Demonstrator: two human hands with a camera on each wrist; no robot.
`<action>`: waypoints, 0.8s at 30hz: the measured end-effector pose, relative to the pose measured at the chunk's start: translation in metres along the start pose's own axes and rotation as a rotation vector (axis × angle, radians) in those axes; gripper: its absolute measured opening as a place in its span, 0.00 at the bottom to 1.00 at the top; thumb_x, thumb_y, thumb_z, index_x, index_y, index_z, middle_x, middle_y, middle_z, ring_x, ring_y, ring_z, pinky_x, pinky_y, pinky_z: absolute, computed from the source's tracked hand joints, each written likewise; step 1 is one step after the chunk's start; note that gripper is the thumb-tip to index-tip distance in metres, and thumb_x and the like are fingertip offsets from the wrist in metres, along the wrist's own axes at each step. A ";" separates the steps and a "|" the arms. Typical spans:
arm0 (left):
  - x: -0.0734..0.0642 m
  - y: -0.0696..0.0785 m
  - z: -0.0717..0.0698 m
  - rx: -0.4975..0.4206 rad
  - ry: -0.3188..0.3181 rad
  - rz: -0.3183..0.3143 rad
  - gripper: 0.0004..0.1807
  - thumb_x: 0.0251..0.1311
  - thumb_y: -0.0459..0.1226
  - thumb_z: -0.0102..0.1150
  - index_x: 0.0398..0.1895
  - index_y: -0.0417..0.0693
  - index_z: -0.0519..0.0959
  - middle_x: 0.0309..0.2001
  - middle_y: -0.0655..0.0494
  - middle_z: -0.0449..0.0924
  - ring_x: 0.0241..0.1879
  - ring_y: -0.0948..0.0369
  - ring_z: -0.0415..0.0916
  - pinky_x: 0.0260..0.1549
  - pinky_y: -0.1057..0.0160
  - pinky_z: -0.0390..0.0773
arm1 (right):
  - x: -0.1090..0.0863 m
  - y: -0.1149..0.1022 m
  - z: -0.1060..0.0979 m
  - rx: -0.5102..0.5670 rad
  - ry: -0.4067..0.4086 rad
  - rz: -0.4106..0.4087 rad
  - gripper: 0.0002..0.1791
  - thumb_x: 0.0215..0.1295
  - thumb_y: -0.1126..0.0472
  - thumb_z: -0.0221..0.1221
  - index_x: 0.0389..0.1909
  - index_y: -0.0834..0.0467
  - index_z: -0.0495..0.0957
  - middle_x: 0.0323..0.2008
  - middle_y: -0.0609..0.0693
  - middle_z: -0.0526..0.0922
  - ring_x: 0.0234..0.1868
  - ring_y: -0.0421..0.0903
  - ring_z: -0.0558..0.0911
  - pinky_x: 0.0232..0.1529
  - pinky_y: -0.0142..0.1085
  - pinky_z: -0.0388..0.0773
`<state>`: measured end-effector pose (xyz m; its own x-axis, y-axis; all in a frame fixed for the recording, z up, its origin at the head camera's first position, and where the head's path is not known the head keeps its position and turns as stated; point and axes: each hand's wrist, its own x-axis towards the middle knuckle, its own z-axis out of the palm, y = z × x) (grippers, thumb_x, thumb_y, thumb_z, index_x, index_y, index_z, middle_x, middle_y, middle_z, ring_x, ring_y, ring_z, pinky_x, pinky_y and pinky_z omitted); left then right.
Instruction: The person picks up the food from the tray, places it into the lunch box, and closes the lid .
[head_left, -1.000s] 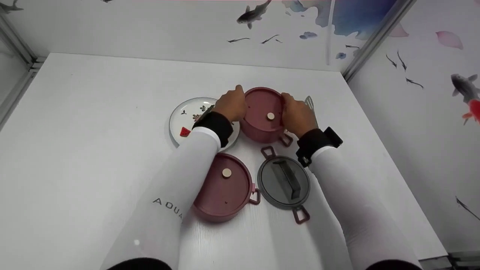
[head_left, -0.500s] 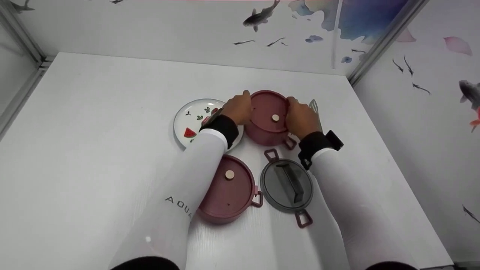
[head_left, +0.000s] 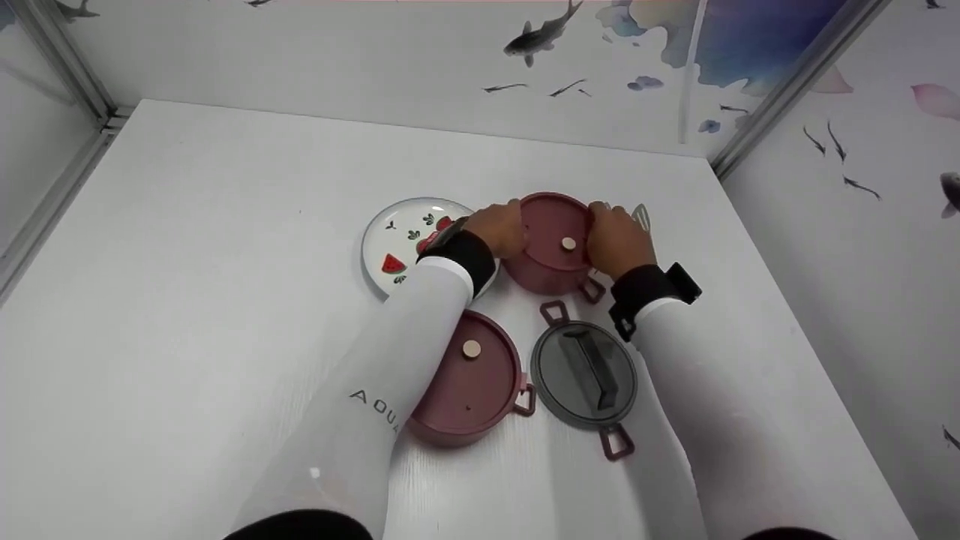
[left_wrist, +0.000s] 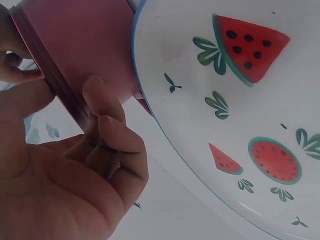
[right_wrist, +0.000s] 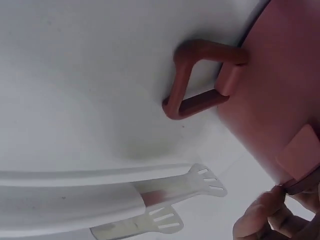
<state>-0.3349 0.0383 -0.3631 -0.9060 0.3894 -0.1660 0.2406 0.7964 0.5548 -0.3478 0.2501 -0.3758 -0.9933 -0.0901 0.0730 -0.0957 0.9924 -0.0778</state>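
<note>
A dark red pot with a matching lid sits toward the back of the white table. My left hand holds the lid's rim on the left, its thumb and curled fingers around the edge in the left wrist view. On the opposite side, my right hand pinches the rim with bent fingertips, partly cut off in the right wrist view. The lid appears seated on the pot. One loop handle sticks out from the pot near my right hand.
A white plate with watermelon prints lies beneath my left wrist. Nearer stand a larger red lidded pot, partly behind my left sleeve, and a grey-topped pan. A pale slotted utensil lies right of the held pot.
The head view has shifted, so everything appears farther right and slightly lower. Both hands keep their hold at the lid's rim, and the pot stays in place beside the plate.
</note>
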 end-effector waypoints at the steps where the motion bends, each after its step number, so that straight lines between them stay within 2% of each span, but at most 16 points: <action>1: -0.001 -0.001 -0.001 -0.013 -0.026 -0.004 0.37 0.70 0.47 0.53 0.74 0.37 0.57 0.63 0.40 0.76 0.63 0.50 0.75 0.64 0.54 0.74 | 0.002 -0.001 0.002 0.024 0.008 -0.001 0.22 0.76 0.63 0.42 0.66 0.64 0.70 0.53 0.70 0.78 0.52 0.67 0.80 0.52 0.60 0.78; 4: -0.002 -0.004 -0.002 -0.039 -0.113 -0.013 0.52 0.65 0.55 0.57 0.79 0.38 0.43 0.68 0.40 0.71 0.68 0.51 0.70 0.67 0.55 0.70 | 0.006 -0.005 0.007 0.124 -0.011 -0.004 0.26 0.78 0.58 0.40 0.72 0.64 0.63 0.60 0.73 0.71 0.59 0.69 0.74 0.61 0.60 0.73; 7: -0.004 -0.004 -0.004 -0.024 -0.148 0.005 0.59 0.63 0.59 0.58 0.80 0.36 0.35 0.71 0.39 0.67 0.71 0.50 0.66 0.70 0.55 0.67 | 0.008 -0.009 0.013 0.220 -0.070 -0.007 0.31 0.80 0.52 0.39 0.78 0.60 0.53 0.68 0.73 0.62 0.68 0.70 0.65 0.68 0.61 0.66; 11: -0.005 0.002 -0.004 0.016 -0.095 0.035 0.57 0.63 0.58 0.61 0.79 0.34 0.40 0.69 0.37 0.69 0.70 0.49 0.68 0.69 0.56 0.68 | 0.007 -0.010 0.018 0.182 -0.105 -0.044 0.36 0.80 0.46 0.38 0.81 0.55 0.41 0.76 0.69 0.50 0.75 0.71 0.55 0.73 0.62 0.57; 15: -0.007 0.007 -0.005 0.044 -0.030 0.039 0.56 0.61 0.56 0.65 0.78 0.33 0.46 0.68 0.35 0.70 0.68 0.48 0.70 0.68 0.56 0.70 | 0.009 -0.009 0.022 0.059 -0.085 -0.133 0.37 0.81 0.45 0.35 0.80 0.59 0.40 0.80 0.64 0.41 0.78 0.68 0.46 0.77 0.61 0.44; 18: -0.010 0.008 -0.005 0.076 -0.004 0.017 0.56 0.60 0.57 0.66 0.78 0.33 0.48 0.68 0.36 0.70 0.68 0.48 0.70 0.68 0.56 0.70 | 0.010 -0.010 0.024 0.019 -0.088 -0.172 0.38 0.81 0.44 0.34 0.80 0.62 0.41 0.80 0.62 0.41 0.80 0.65 0.43 0.78 0.61 0.41; 24: -0.014 0.008 -0.001 0.160 0.013 -0.063 0.56 0.59 0.62 0.62 0.80 0.42 0.48 0.68 0.43 0.73 0.66 0.51 0.74 0.64 0.50 0.74 | 0.007 -0.013 0.025 0.084 -0.126 -0.155 0.38 0.80 0.43 0.37 0.80 0.62 0.41 0.80 0.62 0.43 0.80 0.64 0.42 0.79 0.59 0.41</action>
<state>-0.3204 0.0384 -0.3551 -0.9254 0.3308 -0.1849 0.2345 0.8831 0.4064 -0.3554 0.2342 -0.3993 -0.9660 -0.2563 -0.0343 -0.2480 0.9558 -0.1579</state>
